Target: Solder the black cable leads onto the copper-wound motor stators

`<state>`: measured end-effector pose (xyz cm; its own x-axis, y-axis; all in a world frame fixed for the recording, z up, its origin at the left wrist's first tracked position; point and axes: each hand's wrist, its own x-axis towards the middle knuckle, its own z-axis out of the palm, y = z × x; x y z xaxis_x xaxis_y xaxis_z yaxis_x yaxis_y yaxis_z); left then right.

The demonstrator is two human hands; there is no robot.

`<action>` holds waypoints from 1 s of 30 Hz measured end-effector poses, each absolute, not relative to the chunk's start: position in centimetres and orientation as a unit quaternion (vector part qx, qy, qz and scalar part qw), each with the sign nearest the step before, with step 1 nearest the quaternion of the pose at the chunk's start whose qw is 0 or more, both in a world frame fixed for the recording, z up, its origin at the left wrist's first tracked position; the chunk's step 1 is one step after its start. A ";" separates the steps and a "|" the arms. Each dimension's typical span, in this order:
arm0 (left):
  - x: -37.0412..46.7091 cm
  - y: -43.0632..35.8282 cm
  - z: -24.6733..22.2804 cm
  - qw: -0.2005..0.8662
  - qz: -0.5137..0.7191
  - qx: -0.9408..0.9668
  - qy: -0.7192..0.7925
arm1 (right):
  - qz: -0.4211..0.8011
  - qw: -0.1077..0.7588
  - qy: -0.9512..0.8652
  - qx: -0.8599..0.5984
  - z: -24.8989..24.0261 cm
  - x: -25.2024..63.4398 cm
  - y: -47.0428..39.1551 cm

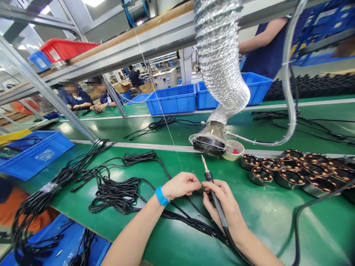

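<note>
The right hand (230, 210) grips the iron (219, 207) tip-up, presumably sparing the left hand (179, 184), which pinches a part (203, 187) too small to identify.

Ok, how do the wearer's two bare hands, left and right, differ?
The left hand has a bright blue band at its wrist; the right hand shows none. The right hand holds a slim, black-handled, metal-tipped soldering iron; the left, fingers pinched, shows no tool. Both are bare, fingertips close together above the green tabletop.
</note>
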<state>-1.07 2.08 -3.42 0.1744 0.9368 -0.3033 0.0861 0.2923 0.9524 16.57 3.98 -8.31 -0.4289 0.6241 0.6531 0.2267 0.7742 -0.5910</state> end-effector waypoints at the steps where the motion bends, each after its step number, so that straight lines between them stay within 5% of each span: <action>1: -1.1 2.1 -3.3 0.599 0.357 0.476 0.536 | 0.216 0.465 -0.818 -0.261 -8.3 16.7 4.0; 16: -1.4 2.2 -3.7 0.599 0.363 0.466 0.541 | 0.229 0.443 -0.822 -0.276 -9.0 17.3 4.4; 30: -1.4 2.4 -4.0 0.594 0.368 0.467 0.541 | 0.216 0.522 -0.740 -0.365 -7.5 16.3 3.4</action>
<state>-1.41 2.43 -3.98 0.1426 0.9434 -0.2994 0.0685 0.2924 0.9539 16.27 3.38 -7.45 -0.1876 0.7664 0.6143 0.3146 0.6394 -0.7016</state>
